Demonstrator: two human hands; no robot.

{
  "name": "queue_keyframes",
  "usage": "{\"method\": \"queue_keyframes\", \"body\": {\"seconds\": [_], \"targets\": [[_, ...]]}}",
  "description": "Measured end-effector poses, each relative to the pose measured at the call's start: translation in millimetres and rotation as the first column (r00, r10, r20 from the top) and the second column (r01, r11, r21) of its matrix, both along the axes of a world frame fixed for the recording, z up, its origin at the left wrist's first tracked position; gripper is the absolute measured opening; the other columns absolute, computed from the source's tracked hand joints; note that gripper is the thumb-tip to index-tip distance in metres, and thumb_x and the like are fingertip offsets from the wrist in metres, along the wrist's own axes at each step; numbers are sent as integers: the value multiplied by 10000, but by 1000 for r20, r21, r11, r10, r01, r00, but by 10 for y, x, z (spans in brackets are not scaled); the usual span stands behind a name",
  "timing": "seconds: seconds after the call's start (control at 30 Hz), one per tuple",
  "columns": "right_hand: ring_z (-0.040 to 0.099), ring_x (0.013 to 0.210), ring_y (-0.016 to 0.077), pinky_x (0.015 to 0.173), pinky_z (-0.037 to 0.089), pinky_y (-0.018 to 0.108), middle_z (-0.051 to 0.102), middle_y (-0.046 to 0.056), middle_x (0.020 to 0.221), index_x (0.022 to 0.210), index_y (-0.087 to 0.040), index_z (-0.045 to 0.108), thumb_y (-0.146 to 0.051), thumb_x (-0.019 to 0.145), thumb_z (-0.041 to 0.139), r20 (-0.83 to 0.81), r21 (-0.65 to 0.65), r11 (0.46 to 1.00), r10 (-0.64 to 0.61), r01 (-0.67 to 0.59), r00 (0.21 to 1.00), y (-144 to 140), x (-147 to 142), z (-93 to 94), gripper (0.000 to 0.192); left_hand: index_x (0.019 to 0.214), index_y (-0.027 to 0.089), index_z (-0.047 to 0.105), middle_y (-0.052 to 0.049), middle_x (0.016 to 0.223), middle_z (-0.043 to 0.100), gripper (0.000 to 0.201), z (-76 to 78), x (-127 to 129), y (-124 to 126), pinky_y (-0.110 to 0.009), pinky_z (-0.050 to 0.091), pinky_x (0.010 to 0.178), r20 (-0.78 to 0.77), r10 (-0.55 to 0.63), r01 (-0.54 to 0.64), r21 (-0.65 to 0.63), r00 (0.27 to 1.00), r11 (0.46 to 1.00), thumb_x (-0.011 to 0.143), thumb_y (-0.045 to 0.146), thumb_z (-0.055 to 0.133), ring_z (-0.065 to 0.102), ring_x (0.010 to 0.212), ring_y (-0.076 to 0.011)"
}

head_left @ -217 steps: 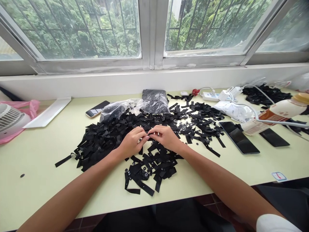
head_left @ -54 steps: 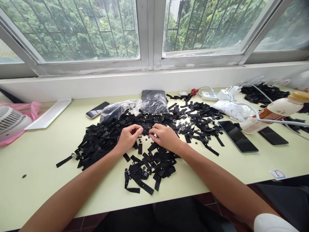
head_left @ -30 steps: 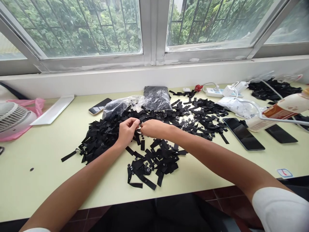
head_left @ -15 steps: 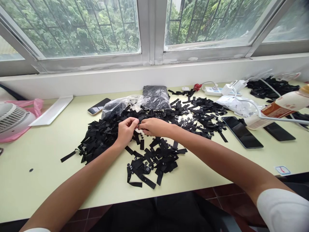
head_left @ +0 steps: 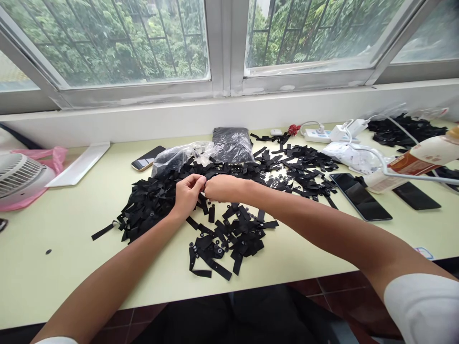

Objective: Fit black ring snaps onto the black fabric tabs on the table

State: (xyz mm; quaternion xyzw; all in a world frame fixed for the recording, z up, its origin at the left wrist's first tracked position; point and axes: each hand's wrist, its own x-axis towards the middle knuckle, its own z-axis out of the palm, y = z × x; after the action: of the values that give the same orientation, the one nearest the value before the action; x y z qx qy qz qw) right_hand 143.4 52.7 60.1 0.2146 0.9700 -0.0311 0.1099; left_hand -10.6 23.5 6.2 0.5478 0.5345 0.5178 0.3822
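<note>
My left hand (head_left: 187, 193) is closed in a pinch, thumb against fingertips, above the edge of a big heap of black fabric strips (head_left: 147, 205). Fingertip to fingertip with it, my right hand (head_left: 223, 188) is curled into a fist-like grip, its back towards me. Whatever lies between the fingers is too small and covered to make out. Nearer to me sits a smaller pile of black strips (head_left: 247, 234), some bearing snap fasteners. Small round black snap parts (head_left: 220, 251) lie among them.
Behind the heap are a clear bag (head_left: 182, 153) and a packed bag of black pieces (head_left: 232, 145). Phones (head_left: 360, 196) and a bottle (head_left: 412, 160) are at right, with a power strip (head_left: 317, 136) and a white cable. A fan (head_left: 19, 177) and a white tray (head_left: 79, 165) occupy the left.
My right hand has rolled over, its fingers now tucked out of sight, and its forearm has shifted slightly. My left hand keeps its pinch in nearly the same place.
</note>
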Motion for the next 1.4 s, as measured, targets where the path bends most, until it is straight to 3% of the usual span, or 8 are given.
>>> {"method": "queue_keyframes", "body": {"seconds": [0.3,0.47,0.53,0.6,0.7,0.77,0.87,1.4], "targets": [[618,719,193,597,395,281,679,116,813,862,-93,708,42,868,495,1,215,971,102,-100,995,-125,-54,-141,253,759,141,682,23,646,576,278,-22,-20,14,-148,396,586,-28,34,-34,17,999,999,826,409,657,477,593,-34],[637,730,199,573,401,277,700,111,911,887,-98,717,-69,914,545,-258,131,979,-118,156,959,-76,81,-237,177,787,141,689,22,644,574,286,-25,-20,16,-143,396,588,-44,32,-31,29,998,999,830,422,664,475,592,-32],[634,722,171,602,426,256,699,86,871,858,-108,724,-138,933,579,-478,-46,950,-292,308,828,-95,200,-234,166,808,140,697,17,665,593,297,-19,-14,3,-139,404,593,-63,23,-21,37,998,999,828,436,673,487,600,-32],[631,691,132,627,459,226,702,57,833,896,-127,743,-200,955,592,-658,-342,870,-492,356,570,-157,325,-247,179,827,139,711,7,691,625,308,-9,0,-20,-136,423,608,-92,20,-15,53,996,998,827,444,680,513,620,-37],[587,526,106,506,476,217,691,39,770,1009,-140,758,-398,961,609,-578,-754,624,-779,208,242,-293,442,-346,302,872,146,739,-7,729,671,321,1,24,-70,-136,451,625,-150,16,-5,80,989,997,832,459,681,562,653,-50],[608,553,123,485,507,226,693,52,792,1008,-137,767,-480,907,662,-529,-841,538,-841,66,117,-367,449,-451,373,894,154,749,-10,747,690,328,0,36,-105,-142,464,634,-196,3,18,104,981,994,839,469,675,586,667,-58],[625,608,139,510,561,242,690,64,798,970,-127,774,-517,850,712,-503,-863,501,-864,-64,12,-408,398,-587,413,896,161,756,-14,766,709,330,-11,47,-147,-154,470,644,-293,-8,59,165,956,985,856,473,656,595,668,-62],[655,585,141,567,591,249,704,55,769,973,-127,784,-450,864,698,-532,-847,531,-847,-34,6,-423,406,-635,352,912,185,750,-12,836,733,233,-51,24,-153,-156,493,711,-498,-60,234,294,865,927,892,390,641,632,727,-58]]}}
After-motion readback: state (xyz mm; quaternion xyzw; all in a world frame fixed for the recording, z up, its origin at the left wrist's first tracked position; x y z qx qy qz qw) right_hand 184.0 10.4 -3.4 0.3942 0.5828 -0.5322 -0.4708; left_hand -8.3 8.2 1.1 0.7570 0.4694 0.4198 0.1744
